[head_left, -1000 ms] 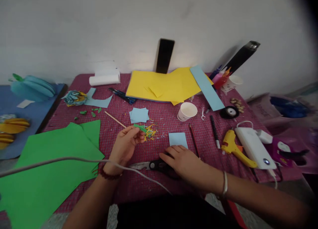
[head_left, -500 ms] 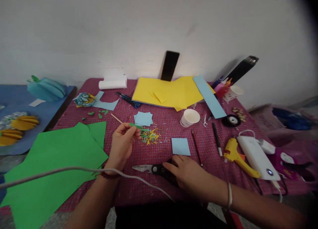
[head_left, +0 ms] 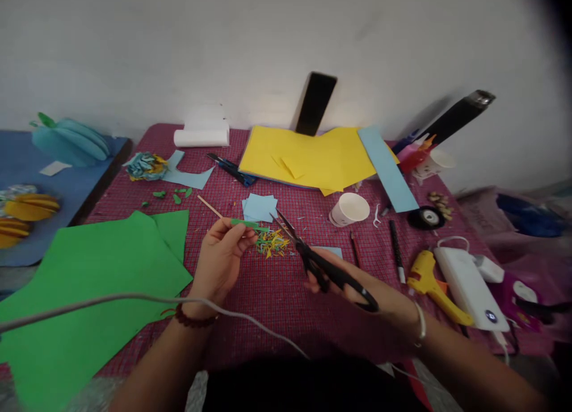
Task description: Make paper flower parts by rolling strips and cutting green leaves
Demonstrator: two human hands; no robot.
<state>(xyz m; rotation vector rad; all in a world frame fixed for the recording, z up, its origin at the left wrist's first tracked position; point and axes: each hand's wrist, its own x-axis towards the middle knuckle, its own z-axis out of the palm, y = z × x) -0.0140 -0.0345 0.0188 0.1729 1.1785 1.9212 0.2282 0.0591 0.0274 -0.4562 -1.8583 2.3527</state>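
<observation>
My left hand [head_left: 221, 251] pinches a narrow green paper strip [head_left: 245, 223] between thumb and fingers. A thin wooden stick [head_left: 209, 206] shows just behind this hand; I cannot tell whether it is held. My right hand [head_left: 344, 281] grips black-handled scissors [head_left: 308, 254], raised with their blades parted and pointing toward the strip's right end. Below the strip and blades lie yellow, green and white paper scraps [head_left: 273, 242]. A stack of light blue paper squares [head_left: 259, 208] sits just beyond. Another blue square [head_left: 330, 251] is partly hidden by my right hand.
Green sheets [head_left: 102, 263] cover the table's left side. Farther back are yellow sheets [head_left: 313, 155], a box cutter [head_left: 230, 169] and a leaning phone [head_left: 316, 104]. To the right stand a paper cup [head_left: 351, 209], glue gun [head_left: 435, 287] and white power bank [head_left: 469, 290]. A cable [head_left: 134, 296] crosses in front.
My right hand has lifted the scissors from the table and turned the blades, now parted, toward the green strip. My left hand keeps hold of the strip. The view has shifted slightly.
</observation>
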